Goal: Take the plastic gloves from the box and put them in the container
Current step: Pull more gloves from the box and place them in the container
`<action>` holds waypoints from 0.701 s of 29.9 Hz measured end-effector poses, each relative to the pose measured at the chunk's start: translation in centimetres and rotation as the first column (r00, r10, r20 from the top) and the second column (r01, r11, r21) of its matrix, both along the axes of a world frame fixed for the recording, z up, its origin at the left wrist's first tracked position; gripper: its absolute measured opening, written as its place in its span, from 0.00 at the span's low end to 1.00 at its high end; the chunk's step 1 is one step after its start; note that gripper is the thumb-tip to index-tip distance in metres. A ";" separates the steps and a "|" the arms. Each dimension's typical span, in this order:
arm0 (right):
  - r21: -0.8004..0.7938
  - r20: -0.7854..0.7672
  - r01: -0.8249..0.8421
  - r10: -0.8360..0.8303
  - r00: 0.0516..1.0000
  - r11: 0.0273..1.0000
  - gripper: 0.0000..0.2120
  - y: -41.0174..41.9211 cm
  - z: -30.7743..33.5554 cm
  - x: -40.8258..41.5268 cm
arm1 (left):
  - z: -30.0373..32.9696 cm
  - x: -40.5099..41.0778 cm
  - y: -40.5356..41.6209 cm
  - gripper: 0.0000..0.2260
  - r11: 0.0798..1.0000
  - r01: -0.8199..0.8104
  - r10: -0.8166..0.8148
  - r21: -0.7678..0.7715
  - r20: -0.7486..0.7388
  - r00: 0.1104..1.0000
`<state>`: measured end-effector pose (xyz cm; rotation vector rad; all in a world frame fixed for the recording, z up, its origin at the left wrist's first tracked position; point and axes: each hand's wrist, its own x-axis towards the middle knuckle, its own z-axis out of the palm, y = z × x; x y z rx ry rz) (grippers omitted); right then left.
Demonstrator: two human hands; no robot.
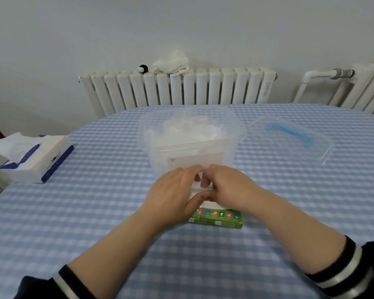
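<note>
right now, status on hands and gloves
Left hand and right hand both pinching plastic gloves over green box. Container open, part filled. Path clear.

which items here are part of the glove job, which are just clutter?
Job:
- green glove box
- plastic glove, pinched by left hand and right hand over the box
- clear container, gloves already inside
- container lid with blue handle, off, lying to the container's right

Clutter:
- tissue pack
- white cloth on radiator
</note>
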<state>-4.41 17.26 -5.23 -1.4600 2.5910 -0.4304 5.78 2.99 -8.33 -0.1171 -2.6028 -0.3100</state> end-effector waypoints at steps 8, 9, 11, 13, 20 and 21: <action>-0.176 -0.458 -0.196 0.096 0.884 0.965 0.14 0.4 -1.3 0.1 | -0.6 0.3 0.0 0.35 0.988 -0.098 0.072 0.120 0.209 0.975; -0.189 -0.452 -0.200 0.095 0.887 0.961 0.14 0.4 -1.5 0.1 | -0.6 0.3 0.1 0.35 0.985 -0.111 0.082 0.129 0.214 0.973; -0.220 -0.430 -0.197 0.087 0.899 0.955 0.14 0.4 -1.3 0.3 | -0.8 0.1 0.1 0.34 0.981 -0.128 0.093 0.146 0.224 0.970; -0.273 -0.373 -0.173 0.062 0.926 0.946 0.15 0.3 -0.8 0.8 | -1.0 0.1 0.0 0.36 0.978 -0.146 0.107 0.147 0.244 0.964; -0.658 0.104 0.077 -0.011 0.995 0.749 0.08 1.8 4.7 1.0 | -0.5 0.3 0.1 0.34 0.969 -0.212 0.167 0.125 0.302 0.939; -0.753 0.144 0.140 -0.046 0.988 0.643 0.09 2.3 6.0 0.5 | -0.4 0.4 0.1 0.33 0.967 -0.209 0.157 0.144 0.306 0.939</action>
